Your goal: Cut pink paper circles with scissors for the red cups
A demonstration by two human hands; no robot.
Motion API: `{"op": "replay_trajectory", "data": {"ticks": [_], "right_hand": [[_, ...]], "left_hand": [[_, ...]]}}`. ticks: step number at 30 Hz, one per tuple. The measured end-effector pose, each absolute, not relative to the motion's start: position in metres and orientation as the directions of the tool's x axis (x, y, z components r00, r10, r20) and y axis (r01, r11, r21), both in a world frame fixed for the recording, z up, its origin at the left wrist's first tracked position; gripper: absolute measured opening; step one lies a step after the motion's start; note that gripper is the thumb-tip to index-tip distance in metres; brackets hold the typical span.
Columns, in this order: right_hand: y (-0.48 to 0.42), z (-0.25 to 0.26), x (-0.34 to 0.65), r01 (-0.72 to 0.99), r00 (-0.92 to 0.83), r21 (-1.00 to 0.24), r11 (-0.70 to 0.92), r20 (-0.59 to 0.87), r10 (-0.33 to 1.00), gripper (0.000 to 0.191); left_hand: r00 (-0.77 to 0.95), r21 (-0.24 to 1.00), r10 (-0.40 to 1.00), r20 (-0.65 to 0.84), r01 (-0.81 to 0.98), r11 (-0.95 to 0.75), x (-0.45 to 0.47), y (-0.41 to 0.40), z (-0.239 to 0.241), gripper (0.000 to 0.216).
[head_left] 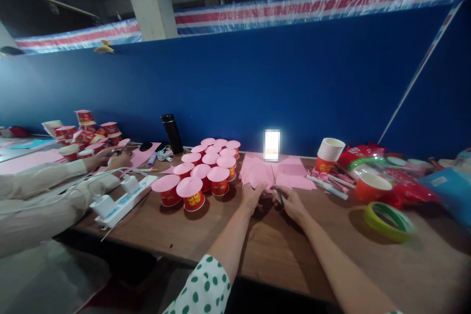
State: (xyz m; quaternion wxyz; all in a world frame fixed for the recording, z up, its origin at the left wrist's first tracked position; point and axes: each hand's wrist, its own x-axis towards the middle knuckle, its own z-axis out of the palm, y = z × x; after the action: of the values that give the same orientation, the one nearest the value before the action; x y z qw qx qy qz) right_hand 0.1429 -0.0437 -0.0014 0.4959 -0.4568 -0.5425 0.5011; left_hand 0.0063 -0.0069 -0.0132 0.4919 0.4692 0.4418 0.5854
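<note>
Pink paper (pixel 258 175) is gripped by my left hand (pixel 253 197) at its near edge, thumb on top. My right hand (pixel 290 203) is closed around a pair of scissors (pixel 278 194), whose blades point away from me at the paper's right side. Whether the blades are apart I cannot tell. More pink sheets (pixel 294 171) lie flat under and behind the hands. Left of my left hand stand several red paper cups (pixel 194 201), upside down, each topped with a pink paper disc (pixel 189 187).
A lit phone (pixel 272 145) leans at the back. To the right are stacked cups (pixel 327 154), markers (pixel 327 187), an orange cup (pixel 372 187) and green tape (pixel 389 222). Leftward, a power strip (pixel 125 201) with cables lies near a co-worker's sleeves (pixel 47 201). A black bottle (pixel 171 133) stands behind.
</note>
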Motion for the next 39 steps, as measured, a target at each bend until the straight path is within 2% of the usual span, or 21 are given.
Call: {"op": "replay_trajectory", "data": {"ticks": [14, 39], "right_hand": [[-0.0476, 0.0057, 0.1410, 0.053, -0.062, -0.997, 0.061, 0.057, 0.996, 0.045], [-0.0477, 0.0057, 0.1423, 0.099, -0.055, -0.989, 0.107, 0.102, 0.993, 0.045]], "left_hand": [[-0.059, 0.973, 0.990, 0.131, -0.183, -0.140, 0.0059, -0.0069, -0.0132, 0.031], [-0.078, 0.968, 0.989, 0.129, -0.204, -0.142, 0.0075, -0.0042, -0.0166, 0.033]]}}
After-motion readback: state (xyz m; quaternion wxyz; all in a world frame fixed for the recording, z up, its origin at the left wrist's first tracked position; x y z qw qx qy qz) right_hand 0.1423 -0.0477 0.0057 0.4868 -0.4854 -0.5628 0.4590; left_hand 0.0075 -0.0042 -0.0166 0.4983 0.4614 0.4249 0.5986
